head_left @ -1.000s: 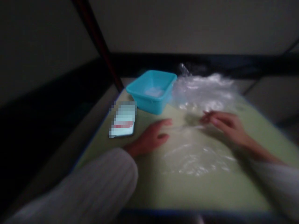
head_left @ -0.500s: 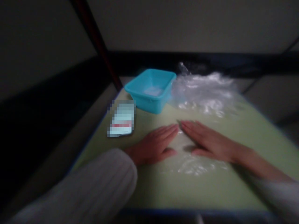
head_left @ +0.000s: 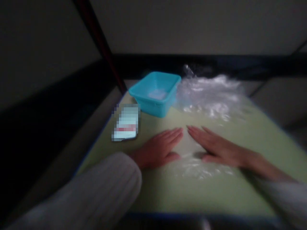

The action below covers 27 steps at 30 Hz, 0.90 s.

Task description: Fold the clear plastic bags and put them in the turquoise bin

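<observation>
My left hand (head_left: pixel 160 148) lies flat on the pale green table (head_left: pixel 168 191), fingers stretched out and pointing right and away. My right hand (head_left: pixel 213 145) lies flat beside it, fingers stretched toward the left. Both palms press on a clear plastic bag (head_left: pixel 199 166) spread on the table, its glossy wrinkles showing below and between the hands. The fingertips of the two hands are a small gap apart. The picture is dim and blurred.
A turquoise plastic tub (head_left: pixel 155 92) stands at the back of the table. A heap of clear plastic bags (head_left: pixel 211 92) lies to its right. A phone (head_left: pixel 126 123) lies near the left edge. A dark pole (head_left: pixel 100 44) rises behind.
A second ago my right hand pinched the bag's far edge with my left hand holding the bag down. Both hands now lie flat on the bag, and have slid slightly apart.
</observation>
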Available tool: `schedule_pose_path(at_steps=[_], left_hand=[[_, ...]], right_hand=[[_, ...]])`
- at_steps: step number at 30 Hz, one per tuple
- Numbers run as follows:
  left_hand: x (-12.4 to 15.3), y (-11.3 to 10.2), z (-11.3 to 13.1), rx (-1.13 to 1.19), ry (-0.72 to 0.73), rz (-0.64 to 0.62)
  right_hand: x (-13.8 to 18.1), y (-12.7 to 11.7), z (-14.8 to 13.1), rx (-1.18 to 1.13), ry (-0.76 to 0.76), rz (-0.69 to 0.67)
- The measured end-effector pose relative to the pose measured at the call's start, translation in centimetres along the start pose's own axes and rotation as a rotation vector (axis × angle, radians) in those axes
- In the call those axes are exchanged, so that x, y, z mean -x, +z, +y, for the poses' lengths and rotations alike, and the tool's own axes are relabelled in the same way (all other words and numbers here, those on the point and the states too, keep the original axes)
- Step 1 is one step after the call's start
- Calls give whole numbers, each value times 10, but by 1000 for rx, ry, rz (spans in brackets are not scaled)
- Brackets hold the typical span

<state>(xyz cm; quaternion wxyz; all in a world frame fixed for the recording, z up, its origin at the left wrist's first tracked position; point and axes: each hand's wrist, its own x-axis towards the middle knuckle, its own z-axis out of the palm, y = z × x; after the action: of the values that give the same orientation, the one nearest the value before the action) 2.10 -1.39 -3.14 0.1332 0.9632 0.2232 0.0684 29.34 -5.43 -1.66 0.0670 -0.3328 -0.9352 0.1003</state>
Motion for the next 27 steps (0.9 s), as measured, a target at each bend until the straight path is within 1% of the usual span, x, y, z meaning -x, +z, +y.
schedule_pose_path(at_steps=[3, 7, 10, 13, 15, 21, 24, 27], left_hand=[[2, -5, -1, 20, 53, 52], [5, -12, 4, 24, 199, 168], [6, -12, 11, 18, 292, 255], [5, -9, 19, 13, 385, 301], [4, -8, 23, 8, 418, 309], [3, -8, 36, 15, 443, 322], [2, -8, 44, 36, 471, 289], [2, -6, 53, 74, 493, 218]], right_hand=[[4, -18, -1, -46, 30, 56], [11, -39, -4, 9, 158, 161], [12, -41, -3, 61, 204, 200], [9, -35, 0, 92, 228, 176], [7, -31, 1, 99, 230, 165], [0, -22, -3, 57, 221, 166], [-1, -17, -5, 45, 186, 148], [-4, -12, -8, 49, 161, 138]])
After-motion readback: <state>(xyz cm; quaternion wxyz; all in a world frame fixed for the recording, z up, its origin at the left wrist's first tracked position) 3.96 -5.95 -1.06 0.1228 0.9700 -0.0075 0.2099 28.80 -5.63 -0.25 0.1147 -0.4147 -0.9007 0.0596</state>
